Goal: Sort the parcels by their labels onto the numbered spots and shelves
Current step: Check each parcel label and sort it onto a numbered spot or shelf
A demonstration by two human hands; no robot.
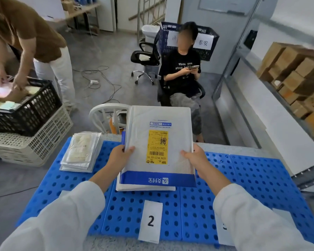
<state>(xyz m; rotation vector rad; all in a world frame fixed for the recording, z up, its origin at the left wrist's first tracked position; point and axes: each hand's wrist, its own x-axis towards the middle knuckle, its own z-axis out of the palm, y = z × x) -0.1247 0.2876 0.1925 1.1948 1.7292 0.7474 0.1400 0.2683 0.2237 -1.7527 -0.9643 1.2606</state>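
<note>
**white parcel held in both hands above spot 2**

upper left of the frame: a person in a brown shirt (25, 31) bends over a black crate (31, 109) that sits on a pale lattice crate (33, 144), both hands down among the packets inside; lower, at the left of the blue perforated mat (261, 178), lies a stack of clear-bagged parcels (82, 153), flat and well apart from the hands; just behind the mat's far edge stands a white chair (105, 115); left of centre, the left hand (121, 156) grips the left edge of the white padded parcel (159, 120), thumb on top, the other fingers hidden beneath; the parcel is in the centre of the frame, tilted with its far end raised, its blue band nearest the camera, its yellow label (157, 147) facing up with the print upside down; under its near edge a low stack of white parcels (145, 187) rests on the mat; below that, at bottom centre, lies a white card marked 2 (150, 221); above centre, a seated person in a black shirt (181, 73) holds a phone; right of centre, the right hand (194, 156) clamps the parcel's right edge, thumb on top; lower right, a second card (223, 230) shows beside the right sleeve, its number seemingly cut off by the sleeve and unreadable; far right, cardboard boxes (297, 78) are stacked on a shelf.
</note>
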